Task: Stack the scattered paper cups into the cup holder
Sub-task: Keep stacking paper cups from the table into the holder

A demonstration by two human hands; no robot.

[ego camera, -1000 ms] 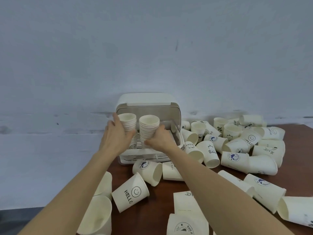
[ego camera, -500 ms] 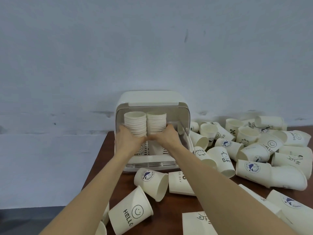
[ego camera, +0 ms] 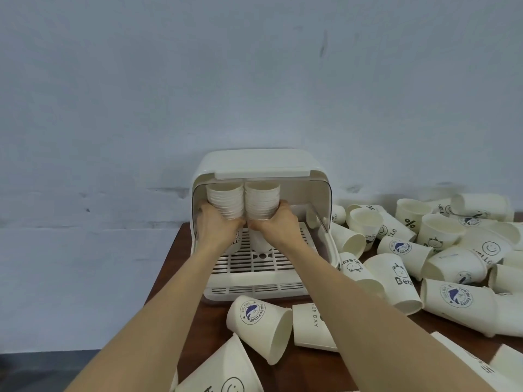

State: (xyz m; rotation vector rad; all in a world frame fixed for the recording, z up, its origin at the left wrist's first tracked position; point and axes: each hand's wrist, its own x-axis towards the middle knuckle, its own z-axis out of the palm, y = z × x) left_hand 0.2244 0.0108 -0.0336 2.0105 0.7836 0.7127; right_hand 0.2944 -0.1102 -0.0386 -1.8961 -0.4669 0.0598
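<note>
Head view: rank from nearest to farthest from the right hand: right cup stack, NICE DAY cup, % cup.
From the right hand:
1. right cup stack, held by it, inside the holder.
2. NICE DAY cup, on the table in front.
3. % cup, far right by the wall.

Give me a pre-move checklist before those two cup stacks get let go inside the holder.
1. Left hand grips the left stack: ok.
2. Right hand grips the right stack: ok.
3. Both stacks upright, under the cup holder roof: ok.
4. Stack bottoms seated on the slotted tray: cannot tell, hands hide them.
5. Scattering finished: not ok, loose cups lie on the table.
</note>
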